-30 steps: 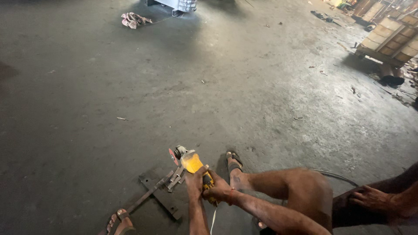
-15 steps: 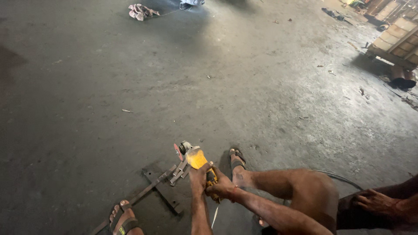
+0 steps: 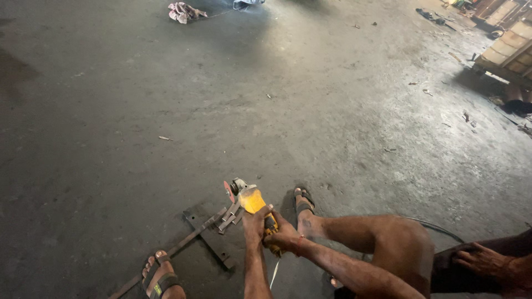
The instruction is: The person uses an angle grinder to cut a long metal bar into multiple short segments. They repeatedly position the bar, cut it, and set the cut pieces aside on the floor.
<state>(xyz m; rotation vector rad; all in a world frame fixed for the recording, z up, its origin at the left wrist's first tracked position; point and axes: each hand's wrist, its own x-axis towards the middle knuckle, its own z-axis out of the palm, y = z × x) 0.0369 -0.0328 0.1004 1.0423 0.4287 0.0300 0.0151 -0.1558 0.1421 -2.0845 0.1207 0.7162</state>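
Observation:
Both my hands hold a yellow angle grinder (image 3: 252, 199) low over the concrete floor. My left hand (image 3: 254, 220) wraps the body just behind the head. My right hand (image 3: 285, 238) grips the rear handle. The grinder's disc (image 3: 228, 191) stands on edge above a welded frame of flat steel bars (image 3: 208, 235) lying on the floor. One long bar runs down-left under my sandalled left foot (image 3: 159, 275). My right foot (image 3: 303, 207) rests beside the grinder, with the knee bent.
A dark cable (image 3: 438, 228) curves behind my right leg. Another hand (image 3: 481, 259) rests on dark cloth at the right edge. A crumpled rag (image 3: 184, 11) lies far off. Wooden crates (image 3: 512, 52) and scrap stand at the upper right.
My view has tilted a little, so my left foot and the long bar show more. Both hands stay on the grinder in nearly the same spot over the steel frame.

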